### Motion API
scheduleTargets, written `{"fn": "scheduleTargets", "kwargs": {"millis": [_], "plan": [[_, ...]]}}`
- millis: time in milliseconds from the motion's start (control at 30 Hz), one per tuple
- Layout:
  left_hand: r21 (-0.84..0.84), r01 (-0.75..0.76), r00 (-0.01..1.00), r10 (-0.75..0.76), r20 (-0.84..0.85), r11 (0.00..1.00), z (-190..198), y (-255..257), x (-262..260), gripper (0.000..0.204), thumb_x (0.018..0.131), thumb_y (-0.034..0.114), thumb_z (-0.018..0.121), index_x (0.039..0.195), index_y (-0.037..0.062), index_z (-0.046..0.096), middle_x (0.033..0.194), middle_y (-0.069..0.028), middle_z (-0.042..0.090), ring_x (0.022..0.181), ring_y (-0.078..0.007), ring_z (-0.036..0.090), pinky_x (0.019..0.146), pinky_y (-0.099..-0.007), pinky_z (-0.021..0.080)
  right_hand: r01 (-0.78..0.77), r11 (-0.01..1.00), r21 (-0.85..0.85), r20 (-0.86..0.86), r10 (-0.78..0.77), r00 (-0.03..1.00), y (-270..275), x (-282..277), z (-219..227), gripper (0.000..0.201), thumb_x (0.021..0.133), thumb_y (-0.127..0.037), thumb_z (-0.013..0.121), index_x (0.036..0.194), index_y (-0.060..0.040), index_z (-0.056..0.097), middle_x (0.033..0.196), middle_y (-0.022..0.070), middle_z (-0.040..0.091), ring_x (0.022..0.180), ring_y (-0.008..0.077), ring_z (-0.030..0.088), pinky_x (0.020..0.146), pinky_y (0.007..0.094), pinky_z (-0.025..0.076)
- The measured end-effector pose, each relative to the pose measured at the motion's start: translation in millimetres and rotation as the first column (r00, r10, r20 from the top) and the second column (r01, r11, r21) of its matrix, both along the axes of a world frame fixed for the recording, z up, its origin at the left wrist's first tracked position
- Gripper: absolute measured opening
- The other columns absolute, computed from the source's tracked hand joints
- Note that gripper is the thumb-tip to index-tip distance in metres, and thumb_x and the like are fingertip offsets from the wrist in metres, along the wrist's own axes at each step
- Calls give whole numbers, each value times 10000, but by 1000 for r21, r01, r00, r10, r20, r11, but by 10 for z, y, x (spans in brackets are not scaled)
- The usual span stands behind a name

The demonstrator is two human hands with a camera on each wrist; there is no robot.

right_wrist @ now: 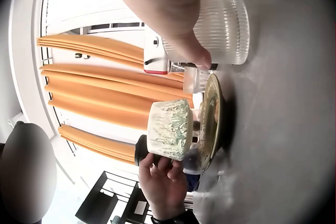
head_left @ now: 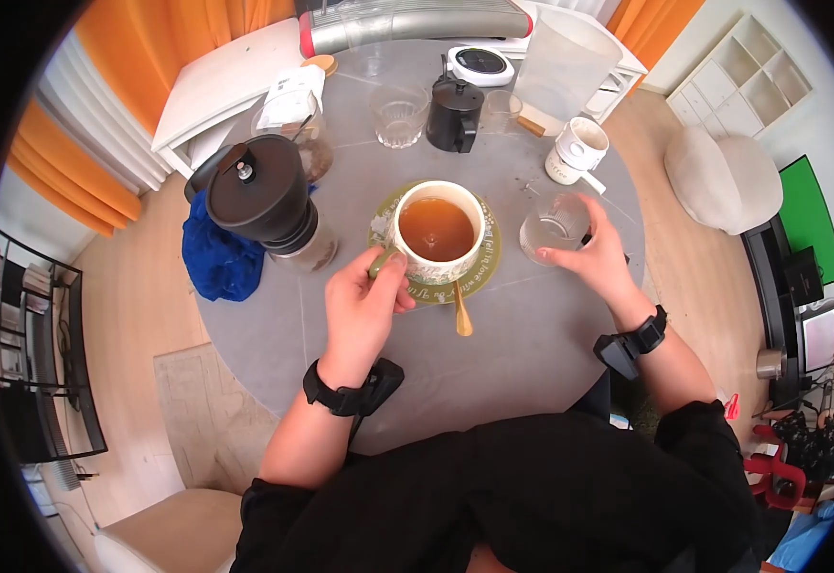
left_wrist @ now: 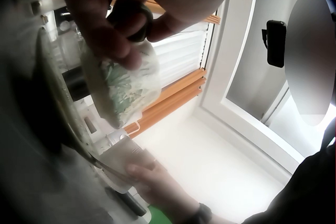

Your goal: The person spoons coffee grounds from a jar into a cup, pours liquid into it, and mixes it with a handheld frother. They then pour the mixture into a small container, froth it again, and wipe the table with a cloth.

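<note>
A patterned cup (head_left: 438, 222) of brown liquid is held by its green handle in the left hand (head_left: 367, 291). In the right wrist view the cup (right_wrist: 169, 129) hangs beside the green saucer (right_wrist: 211, 121), with a gap between them. A gold spoon (head_left: 462, 310) lies on the saucer (head_left: 487, 272). The right hand (head_left: 597, 250) grips a ribbed clear glass (head_left: 553, 225), thumb on one side and fingers on the other; the glass (right_wrist: 223, 29) stands on the table in the right wrist view.
A black grinder (head_left: 259, 186) and blue cloth (head_left: 216, 253) are at the left. Behind the cup stand a black pot (head_left: 453, 115), a clear glass (head_left: 400, 119) and a white scale (head_left: 480, 65). White stacked cups (head_left: 577, 151) and a frosted container (head_left: 565, 67) are at the back right.
</note>
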State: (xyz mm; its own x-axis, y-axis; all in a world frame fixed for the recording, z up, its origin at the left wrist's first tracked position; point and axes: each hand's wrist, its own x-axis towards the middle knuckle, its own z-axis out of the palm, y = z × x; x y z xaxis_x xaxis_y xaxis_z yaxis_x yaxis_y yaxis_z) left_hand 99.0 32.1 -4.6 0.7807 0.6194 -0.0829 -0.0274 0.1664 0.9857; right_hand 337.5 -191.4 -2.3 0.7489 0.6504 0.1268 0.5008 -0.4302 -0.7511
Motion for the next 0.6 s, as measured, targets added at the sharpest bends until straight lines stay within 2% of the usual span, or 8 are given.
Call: {"fn": "scheduleTargets", "kwargs": {"millis": [133,267,333,367,433,500,567,600], "plan": [[72,-2,1000,4,-22,997,-27,4,1,270,1014,223,575,895,-6,653,783,-52,651,607,-127,636,563,-256,488,49,995,89,-15,-48,999,-5,-54,-143,949,640,-285,939,1420,-12,473,1326,169,510,1211,288,541,1064,406,430],[79,-5,999,8,-33,997,-31,10,5,269,1011,219,577,887,-7,653,782,-52,653,605,-127,636,563,-254,486,50,993,105,7,-51,999,-32,-115,-153,934,654,-264,932,1414,13,466,1350,181,499,1179,295,550,1056,400,436],[89,-11,1000,13,-20,996,-35,17,2,273,1011,222,579,883,-7,653,785,-53,656,607,-126,636,564,-253,483,49,992,119,496,-102,862,-61,-263,-74,823,712,-209,889,1388,19,480,1352,213,493,1181,329,542,1040,404,442],[91,-14,1000,16,-19,996,-34,21,4,273,1011,222,579,883,-7,653,785,-53,656,607,-126,636,564,-253,483,46,992,120,496,-100,862,-65,-355,19,823,712,-209,889,1388,19,480,1352,213,493,1181,329,542,1040,404,442],[97,-21,999,23,-23,995,-23,22,5,275,1013,226,577,892,-9,656,788,-56,659,611,-128,636,567,-255,481,-34,995,90,773,-49,633,-76,-589,202,693,775,-132,826,1362,19,490,1184,208,598,1049,361,598,914,416,504],[94,-20,999,23,-26,995,-32,33,5,275,1013,228,577,899,-9,657,791,-56,660,613,-129,636,571,-257,482,-295,953,-70,572,280,771,-61,-874,160,555,851,-91,743,1355,-46,517,951,163,657,826,357,638,735,426,526],[96,-12,999,15,-29,995,-30,37,7,275,1014,231,577,905,-9,657,794,-57,661,616,-131,637,574,-259,483,-439,893,-105,225,451,864,127,-1149,213,485,896,-90,708,1358,-91,562,810,135,649,652,305,640,625,388,518],[87,-17,999,20,-35,996,-24,37,7,278,1014,235,579,908,-9,657,797,-57,661,617,-133,637,578,-261,484,-435,895,-101,227,446,866,195,-1195,199,485,896,-90,708,1358,-91,562,810,135,649,652,305,640,625,388,518]]}}
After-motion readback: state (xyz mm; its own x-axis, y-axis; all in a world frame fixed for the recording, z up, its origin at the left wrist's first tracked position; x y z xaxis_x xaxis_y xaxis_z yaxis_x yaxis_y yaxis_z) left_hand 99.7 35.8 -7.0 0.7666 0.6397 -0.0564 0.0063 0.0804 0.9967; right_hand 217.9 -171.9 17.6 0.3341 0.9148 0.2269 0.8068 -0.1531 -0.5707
